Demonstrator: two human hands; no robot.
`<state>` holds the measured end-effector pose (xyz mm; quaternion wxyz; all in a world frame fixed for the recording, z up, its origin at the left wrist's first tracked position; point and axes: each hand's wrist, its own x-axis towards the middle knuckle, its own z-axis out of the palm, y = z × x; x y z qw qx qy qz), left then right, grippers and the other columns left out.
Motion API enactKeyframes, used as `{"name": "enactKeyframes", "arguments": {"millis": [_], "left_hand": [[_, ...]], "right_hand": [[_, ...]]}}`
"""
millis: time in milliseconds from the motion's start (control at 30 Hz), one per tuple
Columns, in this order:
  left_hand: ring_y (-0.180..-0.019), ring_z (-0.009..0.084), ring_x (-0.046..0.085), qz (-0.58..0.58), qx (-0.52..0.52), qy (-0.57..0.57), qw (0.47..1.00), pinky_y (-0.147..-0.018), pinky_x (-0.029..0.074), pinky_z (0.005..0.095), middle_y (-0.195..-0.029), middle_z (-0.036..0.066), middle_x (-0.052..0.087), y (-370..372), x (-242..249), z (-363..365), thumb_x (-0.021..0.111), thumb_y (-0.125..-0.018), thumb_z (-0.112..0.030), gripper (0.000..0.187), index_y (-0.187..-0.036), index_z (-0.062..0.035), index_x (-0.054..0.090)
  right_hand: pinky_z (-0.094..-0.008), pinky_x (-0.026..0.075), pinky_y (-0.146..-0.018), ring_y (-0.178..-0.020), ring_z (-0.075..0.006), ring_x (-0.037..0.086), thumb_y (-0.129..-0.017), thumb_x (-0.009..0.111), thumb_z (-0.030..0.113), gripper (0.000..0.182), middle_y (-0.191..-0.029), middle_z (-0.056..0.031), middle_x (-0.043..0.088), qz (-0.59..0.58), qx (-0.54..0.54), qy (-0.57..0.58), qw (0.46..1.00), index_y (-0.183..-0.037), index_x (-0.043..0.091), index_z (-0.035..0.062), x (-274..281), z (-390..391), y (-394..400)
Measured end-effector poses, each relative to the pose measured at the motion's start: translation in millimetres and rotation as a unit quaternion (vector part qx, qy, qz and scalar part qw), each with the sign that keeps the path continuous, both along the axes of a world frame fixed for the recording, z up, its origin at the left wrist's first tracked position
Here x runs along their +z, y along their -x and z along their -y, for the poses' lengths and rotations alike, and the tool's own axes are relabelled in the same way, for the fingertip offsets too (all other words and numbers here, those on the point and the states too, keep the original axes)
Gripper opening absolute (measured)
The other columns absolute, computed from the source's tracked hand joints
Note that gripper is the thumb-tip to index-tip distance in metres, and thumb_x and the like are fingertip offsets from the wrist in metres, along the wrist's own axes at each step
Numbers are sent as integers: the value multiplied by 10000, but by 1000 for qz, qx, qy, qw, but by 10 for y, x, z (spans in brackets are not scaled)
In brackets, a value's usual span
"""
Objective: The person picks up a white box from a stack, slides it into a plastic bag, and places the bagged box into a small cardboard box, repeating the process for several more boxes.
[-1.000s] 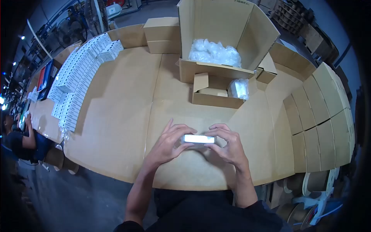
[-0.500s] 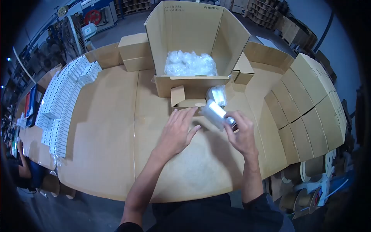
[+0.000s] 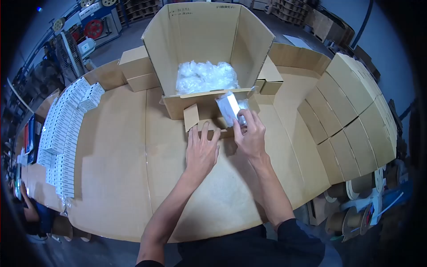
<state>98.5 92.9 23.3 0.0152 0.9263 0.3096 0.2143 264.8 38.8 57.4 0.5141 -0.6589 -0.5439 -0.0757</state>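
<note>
My right hand [image 3: 251, 137] pinches a clear-plastic-wrapped packet [image 3: 228, 108], white and silvery inside, and holds it tilted over the right part of a small open cardboard box [image 3: 191, 116]. Behind that packet, a second wrapped item [image 3: 243, 104] is partly hidden. My left hand [image 3: 202, 151] rests its spread fingers on the near edge of the small box; the fingertips reach over it. Just beyond stands a large open carton [image 3: 200, 38] with clear plastic bags [image 3: 207, 78] inside.
Rows of small white boxes [image 3: 62, 133] line the left of the cardboard-covered table [image 3: 111, 169]. Brown cartons [image 3: 351, 120] are stacked along the right. Another brown box [image 3: 137, 66] stands left of the large carton. At the far left, a person's arm [image 3: 29, 202] shows.
My right hand has carried the packet up and away from me to over the small box. The left hand has moved onto the box's near edge. The whole view has shifted slightly.
</note>
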Motion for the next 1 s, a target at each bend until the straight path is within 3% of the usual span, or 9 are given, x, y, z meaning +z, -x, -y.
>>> {"name": "enactKeyframes", "arguments": {"millis": [133,233,367,400,500,700,833,900,1000], "left_hand": [[-1452,533,273,-11,12,11,1000,-1203,279,589,-1573,229,341,142,-2,91,756,-861,-243,698,-1503,-255,482],[-1453,557,249,7,8,21,1000,-1199,279,596,-1567,244,325,168,-32,104,746,-853,-186,698,-1500,-245,490],[-1476,562,224,-15,11,10,1000,-1186,311,608,-1584,246,326,186,-107,88,748,-864,-210,731,-1529,-281,455],[-1476,564,224,-12,11,8,1000,-1183,315,609,-1582,248,326,191,-121,95,743,-866,-201,731,-1532,-283,452],[-1466,579,235,3,5,6,1000,-1166,335,619,-1571,258,341,207,-136,69,685,-897,-150,677,-1526,-278,469],[-1441,593,278,15,6,-21,1000,-1156,346,625,-1553,262,374,189,-192,42,648,-883,-117,669,-1516,-265,494],[-1434,556,327,26,7,-30,999,-1163,337,612,-1546,256,401,198,-204,57,626,-869,-106,705,-1545,-227,463],[-1473,497,296,18,17,-18,1000,-1183,311,601,-1581,230,357,198,-224,50,730,-850,-176,801,-1579,-225,399],[-1497,439,301,41,3,-16,999,-1188,310,583,-1599,220,350,322,-183,77,698,-872,-165,755,-1569,-166,408]], "right_hand": [[-484,564,-640,-770,-417,674,-869,704,1,190,-914,-213,634,12,-6,15,1000,-1041,622,2,-129,-50,-32],[-499,567,-633,-760,-427,674,-869,703,8,166,-916,-217,635,30,-25,33,999,-1005,608,-2,-148,-88,-26],[-504,564,-625,-751,-436,677,-868,706,23,155,-913,-218,635,68,-59,51,995,-965,589,-5,-184,-131,-64],[-485,559,-627,-739,-421,672,-844,743,31,168,-902,-214,642,59,-73,61,994,-935,607,-7,-219,-148,-72],[-505,567,-620,-747,-433,689,-864,719,58,152,-938,-211,629,117,-92,102,984,-946,612,-11,-226,-173,-68],[-509,577,-629,-733,-415,700,-868,716,88,113,-974,-204,631,116,-140,170,968,-900,693,-18,-284,-252,-2],[-510,576,-724,-798,-399,708,-918,677,142,172,-1037,-186,648,111,-158,197,961,-963,730,-14,-258,-204,25],[-500,570,-797,-912,-407,704,-948,647,154,194,-1161,-196,650,94,-135,207,964,-1002,748,-2,-282,-144,-27],[-463,570,-842,-1024,-414,679,-980,606,129,256,-1349,-213,582,166,-103,144,970,-1181,705,4,-465,-61,-116]]}}
